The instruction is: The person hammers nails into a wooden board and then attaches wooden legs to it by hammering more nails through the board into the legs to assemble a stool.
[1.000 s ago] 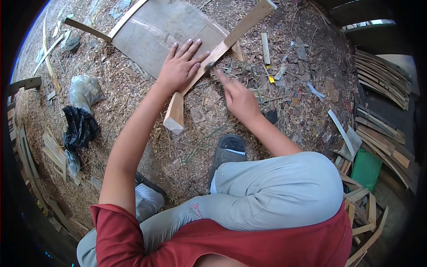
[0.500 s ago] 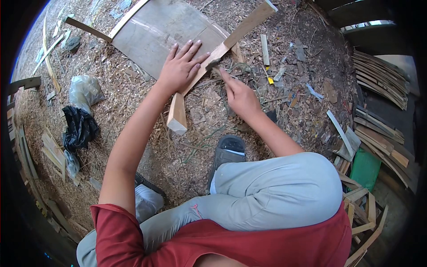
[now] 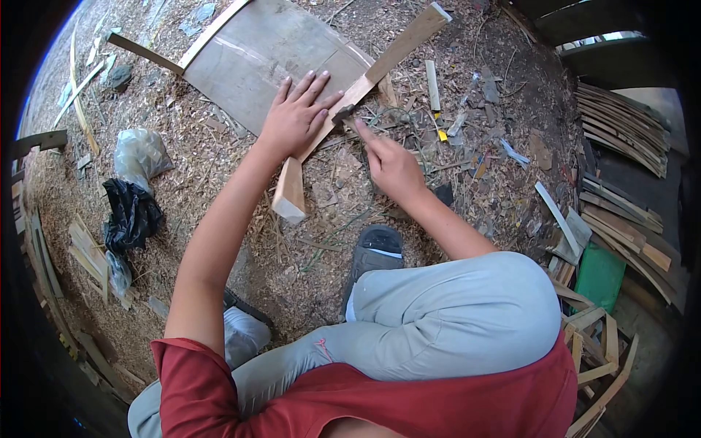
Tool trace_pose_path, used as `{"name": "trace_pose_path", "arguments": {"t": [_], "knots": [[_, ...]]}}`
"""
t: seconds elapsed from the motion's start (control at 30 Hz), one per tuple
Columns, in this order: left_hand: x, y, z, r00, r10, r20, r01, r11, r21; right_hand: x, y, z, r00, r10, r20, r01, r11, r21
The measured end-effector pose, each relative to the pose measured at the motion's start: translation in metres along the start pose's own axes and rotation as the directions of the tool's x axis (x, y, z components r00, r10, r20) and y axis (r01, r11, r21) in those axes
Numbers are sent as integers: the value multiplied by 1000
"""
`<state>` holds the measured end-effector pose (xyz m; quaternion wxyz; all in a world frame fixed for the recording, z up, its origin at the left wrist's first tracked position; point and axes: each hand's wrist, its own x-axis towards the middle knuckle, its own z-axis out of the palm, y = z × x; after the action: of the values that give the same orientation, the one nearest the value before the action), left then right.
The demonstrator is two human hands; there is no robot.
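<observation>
Fingers (image 3: pixel 319 83) on panel (image 3: pixel 248 66), hammer (image 3: pixel 343 113) gripped, trousers (image 3: pixel 467 306) (pink mark (image 3: pixel 323 346))

The left hand (image 3: pixel 290 125) lies flat and splayed; the right hand (image 3: pixel 395 166) grips, curled.

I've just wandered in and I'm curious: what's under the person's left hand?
The left hand lies spread on the greyish panel, its thumb side at the wooden rail. The patch directly beneath it is covered, so any marks there cannot be seen.

Rail (image 3: pixel 356 91) matt wood; panel (image 3: pixel 266 47) smooth; hammer head (image 3: pixel 343 113) metal.
</observation>
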<state>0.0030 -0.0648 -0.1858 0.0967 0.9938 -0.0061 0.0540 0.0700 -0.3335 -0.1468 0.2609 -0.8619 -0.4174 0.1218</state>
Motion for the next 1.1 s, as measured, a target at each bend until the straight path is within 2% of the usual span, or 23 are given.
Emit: {"name": "trace_pose_path", "arguments": {"t": [0.03,0.1,0.2,0.33,0.4,0.43,0.5,0.53,0.6,0.83,1.03,1.1], "knots": [[0,-1,0,1000,0,-5,0,1000,1,0,-1,-1,1000,-2,-2,2,1000,0],[-1,-2,0,1000,-2,3,2,1000,-3,-2,-8,-3,993,-6,-116,15,997,80],[-1,-1,2,1000,-5,-6,5,1000,-7,2,-2,0,998,8,-60,-4,998,65],[-1,-1,1,1000,-1,-11,1,1000,2,-2,-7,-2,994,28,-105,-15,992,122],[-1,-1,1,1000,-4,-14,4,1000,3,2,-9,-6,989,94,114,-96,995,5],[-1,-1,1,1000,-5,-17,5,1000,3,3,-8,-5,989,96,112,-97,995,4],[-1,-1,2,1000,0,-17,0,1000,-1,6,-11,-3,990,6,-143,29,971,239],[0,-2,2,1000,1,-21,-1,1000,0,5,-12,-5,990,8,-143,27,971,239],[-1,-1,2,1000,0,-27,0,1000,12,8,-21,-18,985,115,-129,-72,951,301],[0,-2,2,1000,-1,-15,1,1000,24,0,-19,-11,994,47,-99,-25,977,210],[0,-1,0,1000,-9,-12,9,1000,6,0,-13,-8,985,28,-172,-1,989,151],[0,0,1,1000,-12,-8,12,1000,11,1,-5,-2,999,34,11,-34,999,18]]}}
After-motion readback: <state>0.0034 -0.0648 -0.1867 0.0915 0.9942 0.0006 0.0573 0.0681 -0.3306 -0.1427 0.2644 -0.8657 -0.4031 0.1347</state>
